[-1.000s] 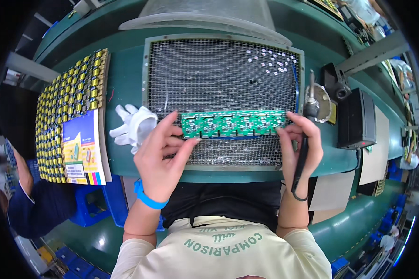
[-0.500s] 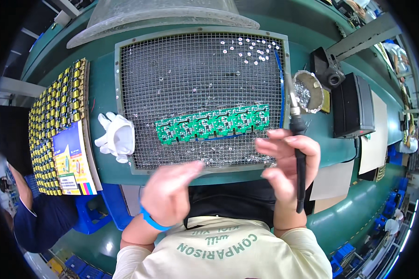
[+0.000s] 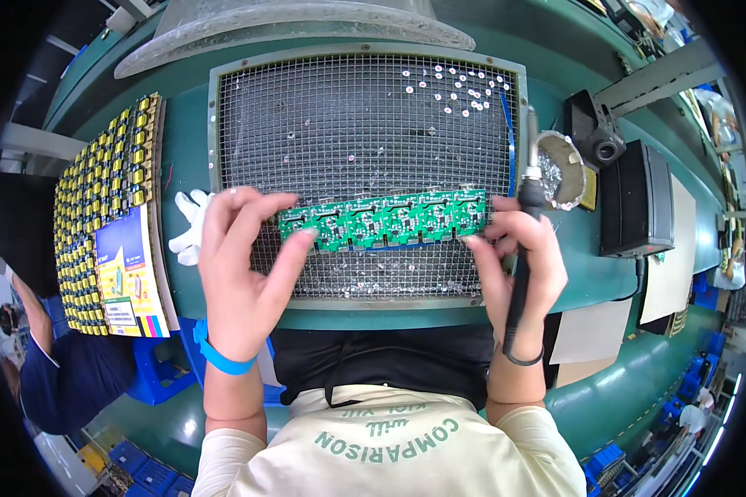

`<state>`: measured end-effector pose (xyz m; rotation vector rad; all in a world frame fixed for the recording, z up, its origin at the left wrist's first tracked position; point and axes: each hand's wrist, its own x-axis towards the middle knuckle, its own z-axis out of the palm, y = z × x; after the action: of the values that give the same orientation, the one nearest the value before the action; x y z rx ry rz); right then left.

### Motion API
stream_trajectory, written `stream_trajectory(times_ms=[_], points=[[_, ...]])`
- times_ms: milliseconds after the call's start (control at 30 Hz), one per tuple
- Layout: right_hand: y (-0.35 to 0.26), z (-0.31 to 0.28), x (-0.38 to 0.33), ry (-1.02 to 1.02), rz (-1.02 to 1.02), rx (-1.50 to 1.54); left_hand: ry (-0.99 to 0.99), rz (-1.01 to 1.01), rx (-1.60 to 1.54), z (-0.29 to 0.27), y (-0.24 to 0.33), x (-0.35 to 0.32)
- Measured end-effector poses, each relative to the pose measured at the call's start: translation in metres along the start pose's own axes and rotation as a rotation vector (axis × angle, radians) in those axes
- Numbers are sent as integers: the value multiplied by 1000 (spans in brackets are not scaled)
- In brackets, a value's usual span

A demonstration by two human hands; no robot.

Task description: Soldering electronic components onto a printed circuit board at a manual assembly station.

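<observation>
A green strip of joined circuit boards (image 3: 381, 222) lies across the wire mesh. My left hand (image 3: 244, 257) is at its left end, with fingertips by the upper edge and the thumb on the lower corner. My right hand (image 3: 526, 261) has its thumb and fingertips at the strip's right end. That same hand carries a soldering iron (image 3: 518, 294), its dark handle lying across the palm and its metal tip pointing away from me. The undersides of the boards are hidden.
The framed mesh (image 3: 323, 124) bears small white round pieces (image 3: 464, 83) at its far right. A white glove (image 3: 189, 232) is partly behind my left hand. Yellow components (image 3: 99, 199) stand at left. Right are a solder-scrap bowl (image 3: 559, 170), an iron stand (image 3: 593, 132) and a black box (image 3: 637, 199).
My left hand has moved forward and left to the strip's left end. The right hand has come to its right end, still with the soldering iron. The strip has barely moved.
</observation>
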<state>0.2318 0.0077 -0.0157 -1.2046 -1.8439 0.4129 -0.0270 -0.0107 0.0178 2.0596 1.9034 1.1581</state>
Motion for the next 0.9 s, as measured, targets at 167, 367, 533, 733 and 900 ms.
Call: stream_trajectory(times_ms=[167,367,533,733,900], points=[[0,2,0,-70,-91,-74,-136,-86,-125,1,-3,-1],[9,5,-23,80,31,259,-80,7,-288,4,-10,-21],[6,11,-26,176,100,331,-28,0,-278,8,-8,-24],[4,12,-31,221,139,364,17,28,-284,11,-12,-30],[7,12,-32,248,100,352,18,78,-245,14,-14,-30]])
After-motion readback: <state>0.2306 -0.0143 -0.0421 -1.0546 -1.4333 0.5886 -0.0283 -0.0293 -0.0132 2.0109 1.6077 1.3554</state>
